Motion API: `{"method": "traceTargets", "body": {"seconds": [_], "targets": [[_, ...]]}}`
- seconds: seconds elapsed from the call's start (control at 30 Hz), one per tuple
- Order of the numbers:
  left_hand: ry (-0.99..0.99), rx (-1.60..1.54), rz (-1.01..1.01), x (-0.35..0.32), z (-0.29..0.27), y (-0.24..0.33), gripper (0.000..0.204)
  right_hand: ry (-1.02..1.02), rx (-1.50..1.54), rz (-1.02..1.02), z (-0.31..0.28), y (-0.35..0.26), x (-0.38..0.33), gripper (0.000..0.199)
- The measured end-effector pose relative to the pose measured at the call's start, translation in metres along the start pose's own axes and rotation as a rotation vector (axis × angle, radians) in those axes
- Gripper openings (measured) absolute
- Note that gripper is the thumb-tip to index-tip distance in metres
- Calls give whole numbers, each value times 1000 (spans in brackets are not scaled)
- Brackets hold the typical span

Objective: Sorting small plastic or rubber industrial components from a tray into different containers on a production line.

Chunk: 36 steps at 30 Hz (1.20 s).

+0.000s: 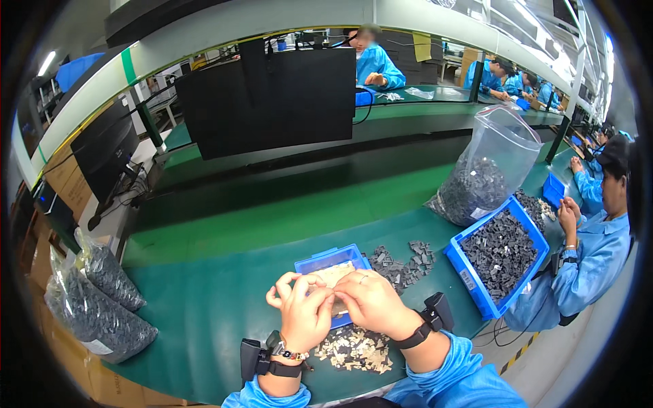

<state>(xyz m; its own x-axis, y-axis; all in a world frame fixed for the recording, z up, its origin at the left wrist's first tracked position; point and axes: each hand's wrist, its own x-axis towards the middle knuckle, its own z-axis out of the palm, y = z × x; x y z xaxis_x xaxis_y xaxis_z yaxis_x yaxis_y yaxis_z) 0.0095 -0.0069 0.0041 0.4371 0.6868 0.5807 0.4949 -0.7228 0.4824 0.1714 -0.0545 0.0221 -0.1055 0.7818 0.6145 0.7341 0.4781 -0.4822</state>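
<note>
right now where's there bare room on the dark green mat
Widest: the mat between the clear bags and the left hand. A narrower strip lies beyond the small blue tray, before the brighter green belt. Crowded: around that tray, with dark pieces and a mixed pile, and right, by the large blue bin.

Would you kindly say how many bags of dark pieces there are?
3: front bag and rear bag at left, third bag behind the large blue bin; others may be hidden.

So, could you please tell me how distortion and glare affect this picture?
Head view: the overhead beam bows into an arch, corners go black; highlights streak the tall clear bag; fine detail between the left hand and right hand is indistinct.
</note>
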Motion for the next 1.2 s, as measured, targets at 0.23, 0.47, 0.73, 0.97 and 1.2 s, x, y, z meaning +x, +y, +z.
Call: {"method": "traceTargets", "body": {"seconds": [0.23,0.47,0.73,0.97,1.2], "targets": [[1,10,-2,1,-1,1,3,-5,-88,44,-2,-4,1,9],[86,-124,-127,7,-1,-7,4,136,-136,46,-8,4,1,11],[-24,-117,-107,6,-6,-3,4,111,-35,42,-4,1,3,14],[6,-86,-73,5,-3,0,5,24,35,48,-5,0,2,7],[56,-86,-80,2,-3,4,9,54,84,51,-3,-3,0,6]]}}
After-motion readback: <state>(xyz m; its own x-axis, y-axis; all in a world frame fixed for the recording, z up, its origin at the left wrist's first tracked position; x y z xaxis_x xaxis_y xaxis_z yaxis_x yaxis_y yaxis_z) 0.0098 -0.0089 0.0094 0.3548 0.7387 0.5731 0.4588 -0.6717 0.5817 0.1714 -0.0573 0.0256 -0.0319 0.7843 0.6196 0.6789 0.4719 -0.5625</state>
